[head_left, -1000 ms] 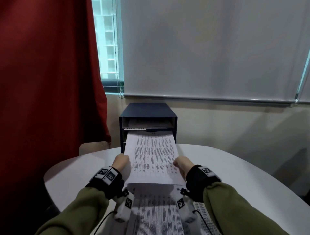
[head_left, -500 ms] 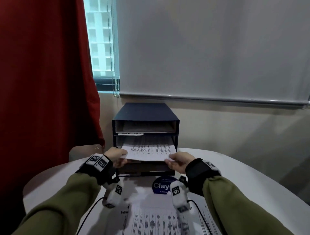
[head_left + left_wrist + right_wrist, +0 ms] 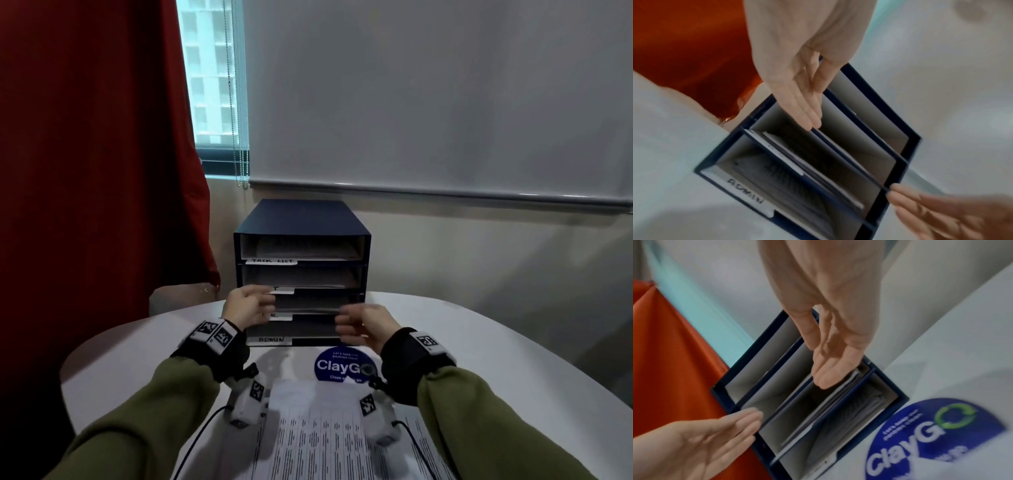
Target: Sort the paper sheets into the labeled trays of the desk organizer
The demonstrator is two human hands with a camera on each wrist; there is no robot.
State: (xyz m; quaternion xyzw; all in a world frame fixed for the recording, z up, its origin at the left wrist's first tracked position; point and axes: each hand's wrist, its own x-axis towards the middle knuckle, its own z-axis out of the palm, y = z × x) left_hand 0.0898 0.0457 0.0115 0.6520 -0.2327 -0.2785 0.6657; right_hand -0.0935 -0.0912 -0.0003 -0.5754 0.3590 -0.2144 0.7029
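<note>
The dark blue desk organizer (image 3: 301, 219) stands at the table's far edge with stacked trays; labels read TASK LIST (image 3: 272, 261) and ADMIN (image 3: 270, 340). Printed sheets (image 3: 308, 279) lie inside the second tray from the top. My left hand (image 3: 253, 303) hovers at the organizer's front left, fingers straight and empty (image 3: 809, 116). My right hand (image 3: 356, 323) hovers at the front right, also straight-fingered and holding nothing (image 3: 824, 378). A stack of printed paper sheets (image 3: 325, 438) lies on the table below my wrists.
The white round table (image 3: 479, 359) carries a blue ClayGo sticker (image 3: 329, 366) just in front of the organizer. A red curtain (image 3: 96, 171) hangs at the left, and a chair back (image 3: 178, 298) shows beside it. A wall and window blind stand behind.
The sheet held by both hands slid fully into the second tray. Both hands let go of it and drew back slightly from the organizer front.
</note>
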